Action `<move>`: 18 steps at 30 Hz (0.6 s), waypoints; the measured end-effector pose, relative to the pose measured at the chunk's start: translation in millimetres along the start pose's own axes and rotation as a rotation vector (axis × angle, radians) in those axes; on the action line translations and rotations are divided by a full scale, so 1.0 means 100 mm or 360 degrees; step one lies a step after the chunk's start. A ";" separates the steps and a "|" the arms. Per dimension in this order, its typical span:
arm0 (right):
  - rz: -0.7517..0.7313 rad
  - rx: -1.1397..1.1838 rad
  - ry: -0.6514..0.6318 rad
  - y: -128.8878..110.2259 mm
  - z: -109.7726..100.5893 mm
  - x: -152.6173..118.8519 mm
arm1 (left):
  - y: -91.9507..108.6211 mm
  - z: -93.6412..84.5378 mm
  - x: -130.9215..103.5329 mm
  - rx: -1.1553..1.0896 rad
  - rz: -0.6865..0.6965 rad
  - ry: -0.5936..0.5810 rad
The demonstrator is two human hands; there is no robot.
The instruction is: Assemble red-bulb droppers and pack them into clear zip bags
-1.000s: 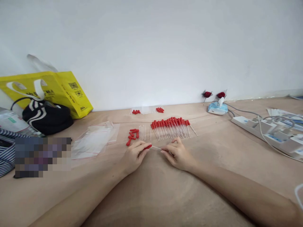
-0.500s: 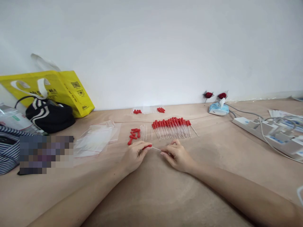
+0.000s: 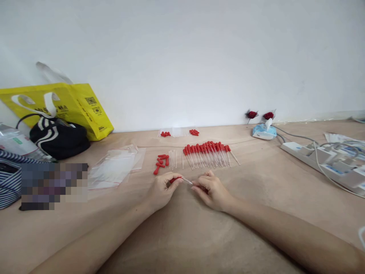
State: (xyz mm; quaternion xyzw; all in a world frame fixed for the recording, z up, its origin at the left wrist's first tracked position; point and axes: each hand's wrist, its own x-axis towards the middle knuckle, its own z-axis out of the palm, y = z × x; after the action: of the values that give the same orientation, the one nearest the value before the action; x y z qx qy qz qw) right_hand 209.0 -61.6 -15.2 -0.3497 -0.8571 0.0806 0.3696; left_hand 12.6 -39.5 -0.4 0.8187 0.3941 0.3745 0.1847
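My left hand (image 3: 165, 191) is closed around a red rubber dropper bulb (image 3: 175, 179). A clear thin dropper tube (image 3: 187, 180) reaches from that bulb to my right hand (image 3: 212, 191), whose fingertips pinch its far end. The exact fit where tube and bulb meet is partly hidden by my left fingers. Just beyond my hands lies a row of droppers (image 3: 207, 154), each a clear tube with a red bulb at the far end. Several loose red bulbs (image 3: 161, 161) and a few bare clear tubes (image 3: 173, 159) lie left of that row.
Clear zip bags (image 3: 114, 167) lie on the left, near a yellow bag (image 3: 98, 114) and a black bag (image 3: 59, 139). Small bags of red bulbs (image 3: 176, 132) lie by the wall. At right are a tissue pack (image 3: 264, 131) and a power strip (image 3: 327, 163) with cables.
My hands have shifted slightly, and the dropper between them now tilts a little more downward to the right. The grip of both hands is kept.
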 end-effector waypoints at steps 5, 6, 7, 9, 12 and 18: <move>-0.0064 -0.0154 -0.0140 0.06 -0.12 0.04 | 0.03 -0.03 -0.01 0.0090 0.0035 -0.0138; -0.0105 -0.0207 -0.0157 0.08 -0.14 0.05 | 0.03 -0.03 -0.01 0.0136 0.0091 -0.0166; -0.0146 -0.0257 -0.0167 0.09 -0.16 0.05 | 0.04 -0.03 -0.02 0.0181 0.0161 -0.0189; -0.0190 -0.0312 -0.0176 0.09 -0.18 0.05 | 0.04 -0.02 -0.03 0.0259 0.0294 -0.0217; -0.0138 -0.0274 -0.0179 0.07 -0.16 0.03 | 0.05 -0.01 -0.05 0.0330 0.0406 -0.0205; -0.0060 -0.0189 -0.0175 0.00 -0.09 0.01 | 0.05 0.02 -0.07 0.0387 0.0521 -0.0177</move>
State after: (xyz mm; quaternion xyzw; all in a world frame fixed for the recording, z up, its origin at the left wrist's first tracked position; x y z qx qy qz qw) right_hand 214.3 -61.5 -8.3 -0.3498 -0.8858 0.0418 0.3020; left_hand 13.5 -48.4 -1.9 0.9075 0.2874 0.3033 0.0428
